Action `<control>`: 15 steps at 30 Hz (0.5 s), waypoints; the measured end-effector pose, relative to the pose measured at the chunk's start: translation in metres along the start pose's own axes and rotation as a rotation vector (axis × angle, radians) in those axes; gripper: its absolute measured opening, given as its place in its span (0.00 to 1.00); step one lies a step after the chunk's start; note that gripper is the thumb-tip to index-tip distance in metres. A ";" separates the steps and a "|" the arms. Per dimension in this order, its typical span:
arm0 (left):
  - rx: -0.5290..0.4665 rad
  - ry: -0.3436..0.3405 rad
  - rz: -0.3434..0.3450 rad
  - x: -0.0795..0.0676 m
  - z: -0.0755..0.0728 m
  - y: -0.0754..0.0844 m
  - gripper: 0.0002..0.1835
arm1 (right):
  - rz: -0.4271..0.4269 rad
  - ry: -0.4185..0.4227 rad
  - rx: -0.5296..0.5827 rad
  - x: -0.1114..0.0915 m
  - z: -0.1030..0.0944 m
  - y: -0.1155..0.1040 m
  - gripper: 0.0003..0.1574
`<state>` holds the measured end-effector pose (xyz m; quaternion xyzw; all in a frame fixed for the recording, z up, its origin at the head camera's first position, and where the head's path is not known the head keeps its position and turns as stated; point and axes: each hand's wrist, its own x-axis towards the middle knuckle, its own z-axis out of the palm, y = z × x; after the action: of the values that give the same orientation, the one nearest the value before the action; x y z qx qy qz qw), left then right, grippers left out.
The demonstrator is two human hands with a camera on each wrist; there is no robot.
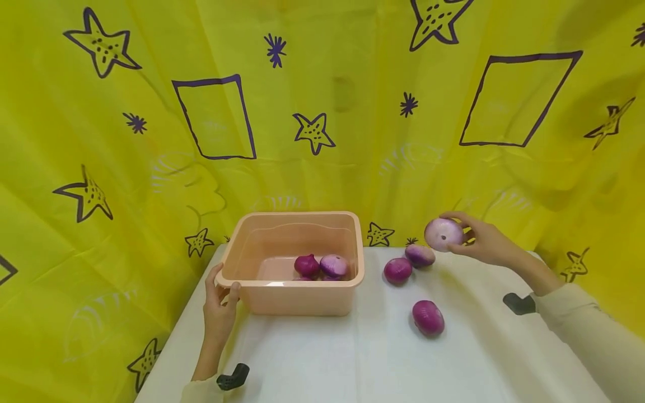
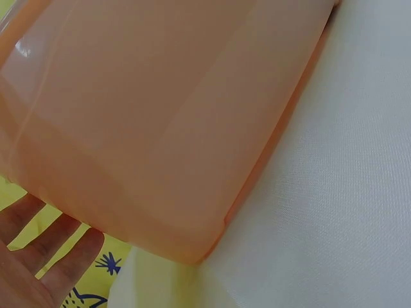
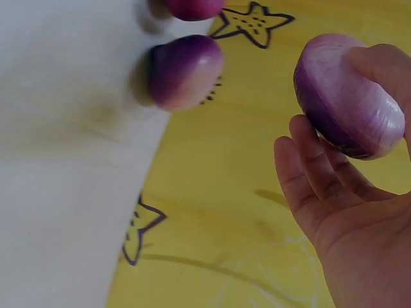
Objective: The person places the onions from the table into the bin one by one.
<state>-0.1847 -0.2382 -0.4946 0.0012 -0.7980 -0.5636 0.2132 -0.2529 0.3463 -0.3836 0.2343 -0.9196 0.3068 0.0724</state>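
My right hand [image 1: 484, 240] holds a pale purple onion [image 1: 443, 234] in the air above the table's back right, pinched between thumb and fingers. The same onion [image 3: 347, 96] shows in the right wrist view, with the hand [image 3: 359, 218] below and beside it. At the left front corner of a peach plastic tub [image 1: 302, 299], my left hand [image 1: 220, 313] grips the rim, thumb in front and fingers along the side. Inside the tub lie a dark red onion [image 1: 307, 266] and a paler one [image 1: 334, 266], with parts of others hidden under them.
Right of the tub, a purple-white onion [image 1: 420, 256] and a red onion [image 1: 398, 271] lie close together. Another red onion [image 1: 428, 318] lies nearer the front on the white tabletop [image 1: 312, 358]. A yellow patterned curtain [image 1: 342, 179] hangs behind the table and along both sides.
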 end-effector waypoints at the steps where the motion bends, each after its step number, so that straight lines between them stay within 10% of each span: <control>1: 0.001 -0.001 -0.002 0.000 0.000 0.000 0.33 | 0.004 0.008 0.007 0.002 -0.003 -0.002 0.43; 15: 0.005 -0.003 -0.008 0.000 0.001 -0.002 0.33 | 0.043 0.053 0.031 0.016 -0.023 -0.020 0.44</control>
<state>-0.1854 -0.2383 -0.4961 0.0038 -0.7998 -0.5625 0.2097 -0.2577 0.3397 -0.3504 0.2072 -0.9175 0.3284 0.0863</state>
